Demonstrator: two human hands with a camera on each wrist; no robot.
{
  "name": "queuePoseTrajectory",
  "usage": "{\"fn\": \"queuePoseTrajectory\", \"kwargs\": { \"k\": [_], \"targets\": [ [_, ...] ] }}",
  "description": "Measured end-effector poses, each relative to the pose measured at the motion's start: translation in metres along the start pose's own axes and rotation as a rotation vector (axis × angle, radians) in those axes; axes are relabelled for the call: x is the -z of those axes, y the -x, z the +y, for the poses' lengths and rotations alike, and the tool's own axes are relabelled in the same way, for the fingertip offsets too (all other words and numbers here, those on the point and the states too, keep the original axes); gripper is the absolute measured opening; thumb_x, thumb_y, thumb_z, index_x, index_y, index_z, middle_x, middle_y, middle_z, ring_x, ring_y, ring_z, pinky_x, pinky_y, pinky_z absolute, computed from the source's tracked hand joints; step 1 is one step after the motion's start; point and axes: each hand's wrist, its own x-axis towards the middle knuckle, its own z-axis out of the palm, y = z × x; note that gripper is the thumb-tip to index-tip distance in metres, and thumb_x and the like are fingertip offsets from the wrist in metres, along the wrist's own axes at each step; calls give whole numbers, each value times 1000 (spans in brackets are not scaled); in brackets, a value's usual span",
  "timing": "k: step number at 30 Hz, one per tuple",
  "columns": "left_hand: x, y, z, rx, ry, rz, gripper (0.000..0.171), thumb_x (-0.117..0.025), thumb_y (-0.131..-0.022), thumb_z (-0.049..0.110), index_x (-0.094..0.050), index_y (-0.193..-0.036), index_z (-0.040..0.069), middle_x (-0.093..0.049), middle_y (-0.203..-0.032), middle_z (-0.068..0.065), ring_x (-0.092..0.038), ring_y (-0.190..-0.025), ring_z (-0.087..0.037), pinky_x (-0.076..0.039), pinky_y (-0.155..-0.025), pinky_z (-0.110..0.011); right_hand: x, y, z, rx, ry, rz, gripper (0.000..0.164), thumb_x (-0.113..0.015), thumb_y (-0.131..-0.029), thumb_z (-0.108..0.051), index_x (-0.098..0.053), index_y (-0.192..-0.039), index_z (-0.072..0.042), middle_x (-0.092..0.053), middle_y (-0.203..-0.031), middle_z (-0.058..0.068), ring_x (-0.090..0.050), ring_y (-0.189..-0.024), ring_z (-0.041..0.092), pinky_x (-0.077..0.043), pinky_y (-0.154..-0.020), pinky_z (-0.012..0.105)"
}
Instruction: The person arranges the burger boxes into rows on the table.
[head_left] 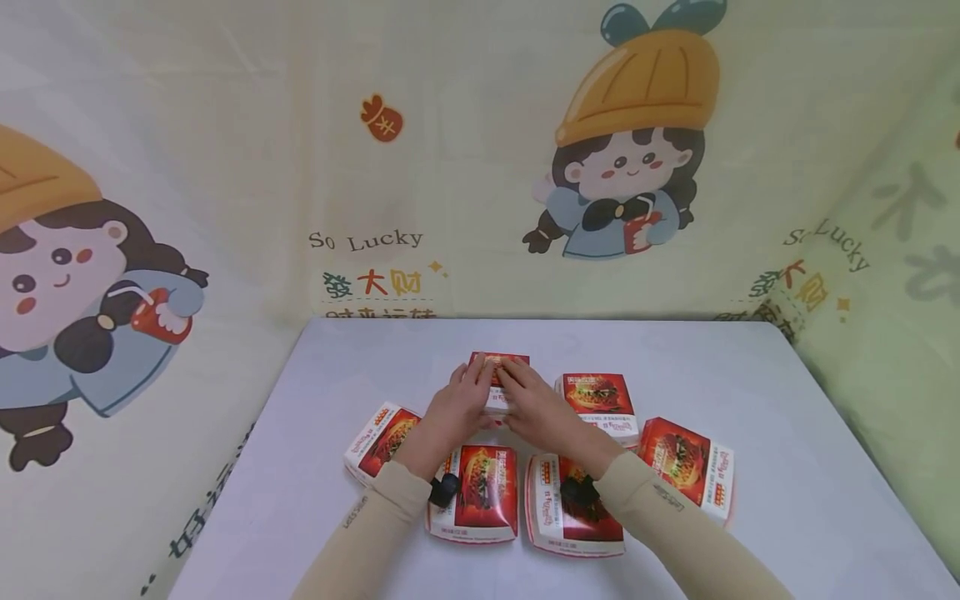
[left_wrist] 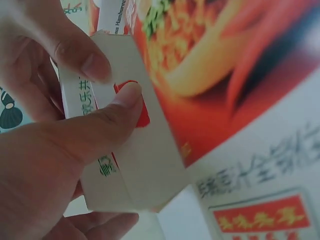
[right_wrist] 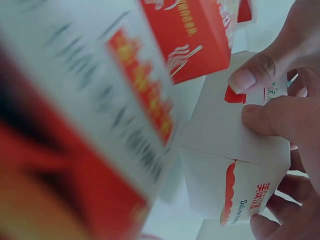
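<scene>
A red-and-white burger box (head_left: 496,401) stands at the back middle of the table, with both hands on it. My left hand (head_left: 459,406) grips its left side, fingers over the top. From the right, my right hand (head_left: 538,408) grips the same box, fingertips nearly meeting the left ones on the lid. In the left wrist view the left thumb (left_wrist: 100,127) presses the red tab (left_wrist: 143,114) on the white front panel. The right thumb (right_wrist: 267,119) lies just beside that tab in the right wrist view. The lid looks closed; the box's back is hidden.
Several similar boxes lie around: one at the left (head_left: 380,442), two in front, under the forearms (head_left: 483,492) (head_left: 551,508), and two at the right (head_left: 600,400) (head_left: 678,458). A patterned cloth (head_left: 480,208) hangs behind the white table (head_left: 300,517).
</scene>
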Motion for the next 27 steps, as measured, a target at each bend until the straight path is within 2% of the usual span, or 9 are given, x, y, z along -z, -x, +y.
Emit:
{"fn": "queuePoseTrajectory", "kwargs": {
  "k": [5,9,14,20,27],
  "targets": [
    [-1,2,3,-24,72,-19,86,-76,-87,28,-29,-155,6,-24,-163,-15,-31,-147,-39,-52,-101,-50,3,10,5,-20,-7,-8,66,-72,-87,-7,-43,-145,7,-38,-154,24,-37,-144,41,-43,-110,49],
    [-2,4,4,-45,108,-14,84,-75,-88,28,-29,-155,6,-24,-163,-14,-29,-148,-36,-50,-104,-50,4,14,10,1,5,6,66,-71,-87,-7,-43,-144,8,-39,-154,24,-38,-143,40,-44,-110,48],
    [-7,3,6,-89,92,18,82,-76,-88,27,-31,-153,6,-28,-161,-14,-32,-147,-35,-51,-104,-47,6,21,14,-48,0,-28,68,-71,-88,-10,-42,-147,5,-37,-156,20,-37,-145,36,-44,-109,45],
    [-10,5,8,-130,80,20,82,-74,-89,30,-30,-154,7,-27,-161,-13,-33,-146,-32,-52,-102,-44,9,26,15,-130,-60,-85,72,-73,-89,-16,-39,-150,-1,-34,-159,15,-35,-147,32,-45,-109,43],
    [-12,6,8,-105,96,2,83,-73,-89,30,-28,-156,9,-27,-162,-12,-31,-147,-30,-50,-105,-45,10,28,16,-143,-88,-102,73,-75,-88,-19,-41,-150,-3,-34,-159,13,-33,-148,31,-46,-109,44]
  ]
}}
